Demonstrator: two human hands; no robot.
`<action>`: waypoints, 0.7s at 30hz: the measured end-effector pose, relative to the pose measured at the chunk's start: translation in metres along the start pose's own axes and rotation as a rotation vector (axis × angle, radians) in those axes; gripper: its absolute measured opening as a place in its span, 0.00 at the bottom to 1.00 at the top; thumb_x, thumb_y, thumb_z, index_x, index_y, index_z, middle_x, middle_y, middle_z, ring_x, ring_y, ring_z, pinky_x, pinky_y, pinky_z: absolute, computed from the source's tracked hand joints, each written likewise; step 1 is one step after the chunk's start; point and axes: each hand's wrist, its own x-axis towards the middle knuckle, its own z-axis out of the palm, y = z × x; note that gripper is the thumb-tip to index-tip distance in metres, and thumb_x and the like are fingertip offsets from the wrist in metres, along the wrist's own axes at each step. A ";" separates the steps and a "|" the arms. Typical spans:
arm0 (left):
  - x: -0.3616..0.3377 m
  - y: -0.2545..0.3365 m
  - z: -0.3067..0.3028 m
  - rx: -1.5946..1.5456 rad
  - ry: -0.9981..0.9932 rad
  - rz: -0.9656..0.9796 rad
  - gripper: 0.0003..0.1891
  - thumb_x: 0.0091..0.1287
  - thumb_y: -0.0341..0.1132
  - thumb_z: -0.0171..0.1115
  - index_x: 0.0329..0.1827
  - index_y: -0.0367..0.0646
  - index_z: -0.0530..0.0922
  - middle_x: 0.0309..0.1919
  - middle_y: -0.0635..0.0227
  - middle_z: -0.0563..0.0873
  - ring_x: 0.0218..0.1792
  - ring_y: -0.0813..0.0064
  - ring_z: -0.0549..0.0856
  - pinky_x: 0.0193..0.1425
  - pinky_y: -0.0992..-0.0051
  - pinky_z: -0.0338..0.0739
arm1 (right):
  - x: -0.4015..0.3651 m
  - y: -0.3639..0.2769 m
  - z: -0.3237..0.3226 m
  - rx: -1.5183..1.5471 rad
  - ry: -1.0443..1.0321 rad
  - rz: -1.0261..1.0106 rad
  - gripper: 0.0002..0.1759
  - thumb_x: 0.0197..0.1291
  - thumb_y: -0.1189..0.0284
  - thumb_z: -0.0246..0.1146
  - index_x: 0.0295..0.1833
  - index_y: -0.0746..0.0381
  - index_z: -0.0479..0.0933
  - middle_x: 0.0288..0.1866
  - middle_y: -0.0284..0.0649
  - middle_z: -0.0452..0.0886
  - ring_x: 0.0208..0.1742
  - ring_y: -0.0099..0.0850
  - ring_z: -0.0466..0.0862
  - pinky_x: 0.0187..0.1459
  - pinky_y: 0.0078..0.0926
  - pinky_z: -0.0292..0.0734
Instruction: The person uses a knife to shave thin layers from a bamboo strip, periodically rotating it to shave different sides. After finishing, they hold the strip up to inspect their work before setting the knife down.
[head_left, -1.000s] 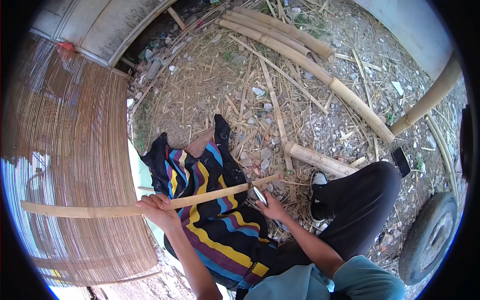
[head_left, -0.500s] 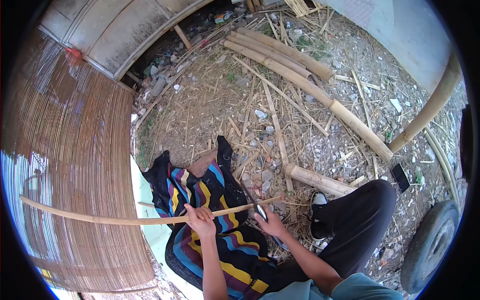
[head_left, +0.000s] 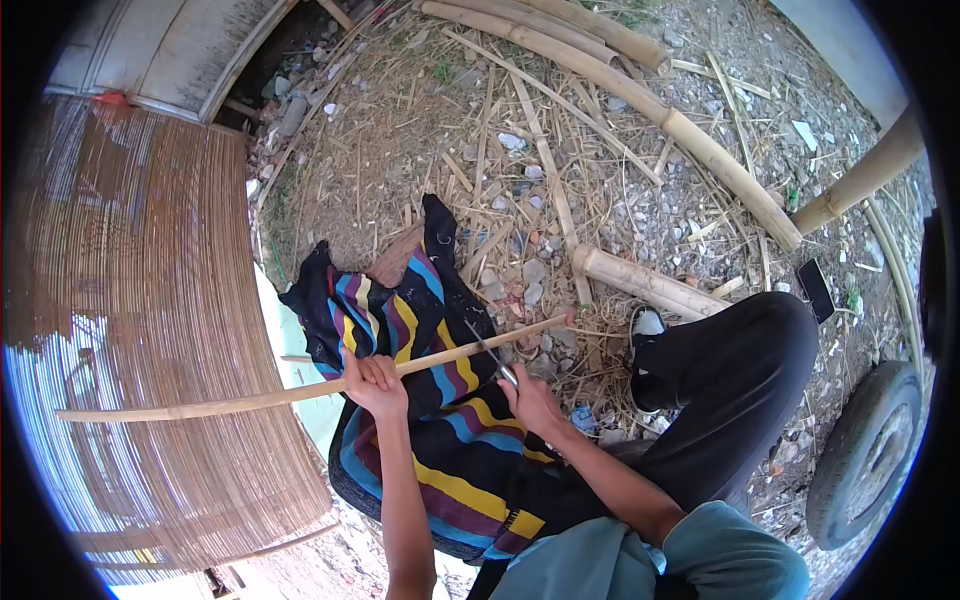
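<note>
A long, thin bamboo strip (head_left: 250,402) lies crosswise in front of me, its left end over the slatted bamboo screen. My left hand (head_left: 375,383) is closed around the strip left of its middle. In my right hand (head_left: 533,402) is a knife (head_left: 494,357), gripped by the handle. Its blade crosses the strip to the right of my left hand and appears to touch it. Beneath both hands, a striped knitted cloth (head_left: 470,480) in black, yellow, blue and maroon covers my lap. A brown block (head_left: 398,256) shows at the far edge of the cloth.
Bamboo poles (head_left: 690,140) lie across the littered ground ahead, and a shorter bamboo piece (head_left: 640,282) is near my shoe (head_left: 647,322). To the right are a phone (head_left: 815,290) and a tire (head_left: 868,455). The slatted bamboo screen (head_left: 170,300) fills the left side.
The view has tilted downward. My right hand has moved slightly left and up, bringing the knife blade across the strip. The strip slants more, and my left hand keeps its hold.
</note>
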 end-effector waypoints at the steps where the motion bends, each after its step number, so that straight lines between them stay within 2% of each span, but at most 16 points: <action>1: 0.002 0.000 -0.002 -0.003 -0.005 -0.001 0.28 0.70 0.45 0.51 0.10 0.54 0.54 0.04 0.76 0.55 0.05 0.82 0.54 0.13 0.80 0.50 | 0.000 -0.002 0.000 0.003 0.001 0.000 0.17 0.65 0.62 0.52 0.50 0.63 0.64 0.22 0.57 0.77 0.26 0.58 0.78 0.27 0.52 0.72; 7: 0.001 -0.004 0.000 -0.021 -0.030 0.042 0.28 0.71 0.43 0.49 0.09 0.53 0.55 0.03 0.74 0.56 0.04 0.82 0.55 0.10 0.80 0.49 | 0.004 0.001 0.010 -0.009 0.021 -0.052 0.18 0.66 0.64 0.51 0.56 0.61 0.62 0.25 0.57 0.77 0.29 0.58 0.79 0.29 0.52 0.72; 9: 0.000 -0.002 -0.002 -0.026 -0.010 0.029 0.28 0.71 0.43 0.49 0.09 0.52 0.55 0.03 0.74 0.57 0.04 0.81 0.55 0.10 0.80 0.50 | 0.007 0.010 0.010 -0.105 -0.012 -0.008 0.17 0.66 0.63 0.50 0.54 0.60 0.63 0.26 0.57 0.78 0.31 0.58 0.79 0.31 0.52 0.73; 10: 0.000 -0.002 -0.004 -0.031 0.018 0.009 0.28 0.71 0.43 0.50 0.09 0.53 0.55 0.03 0.75 0.56 0.04 0.82 0.55 0.11 0.80 0.50 | 0.008 0.015 0.009 -0.035 0.001 0.078 0.15 0.66 0.63 0.50 0.52 0.61 0.64 0.26 0.56 0.78 0.31 0.58 0.79 0.31 0.53 0.72; 11: 0.001 -0.002 -0.007 -0.036 0.045 -0.009 0.28 0.71 0.44 0.50 0.09 0.54 0.54 0.03 0.76 0.56 0.04 0.82 0.55 0.13 0.80 0.50 | 0.006 0.025 0.005 -0.036 -0.004 0.076 0.15 0.66 0.63 0.50 0.52 0.61 0.64 0.26 0.56 0.78 0.31 0.58 0.79 0.31 0.53 0.72; 13: 0.004 -0.002 -0.009 -0.023 0.002 0.004 0.28 0.71 0.45 0.50 0.09 0.54 0.54 0.03 0.76 0.56 0.04 0.82 0.55 0.13 0.80 0.50 | 0.011 0.034 -0.008 -0.138 0.001 0.121 0.14 0.66 0.63 0.51 0.49 0.61 0.64 0.25 0.56 0.78 0.30 0.58 0.78 0.31 0.53 0.72; 15: 0.000 -0.004 -0.009 -0.005 -0.046 0.027 0.28 0.70 0.45 0.50 0.09 0.54 0.54 0.03 0.76 0.56 0.04 0.82 0.56 0.13 0.80 0.50 | 0.010 0.026 -0.005 -0.110 0.015 0.148 0.13 0.65 0.63 0.52 0.48 0.60 0.64 0.25 0.56 0.78 0.29 0.58 0.78 0.30 0.53 0.72; 19: 0.001 -0.006 -0.005 -0.018 -0.037 0.020 0.28 0.71 0.46 0.50 0.09 0.54 0.54 0.03 0.76 0.56 0.05 0.82 0.56 0.13 0.81 0.50 | -0.003 -0.027 0.003 -0.003 -0.031 -0.070 0.15 0.64 0.62 0.53 0.51 0.59 0.64 0.24 0.55 0.77 0.28 0.56 0.79 0.28 0.52 0.72; 21: 0.000 -0.005 -0.004 -0.028 -0.014 0.019 0.28 0.71 0.46 0.49 0.09 0.54 0.54 0.03 0.76 0.56 0.05 0.82 0.56 0.14 0.81 0.50 | -0.001 -0.027 0.004 -0.063 -0.012 -0.063 0.15 0.64 0.63 0.53 0.50 0.60 0.64 0.24 0.56 0.77 0.28 0.57 0.79 0.28 0.52 0.71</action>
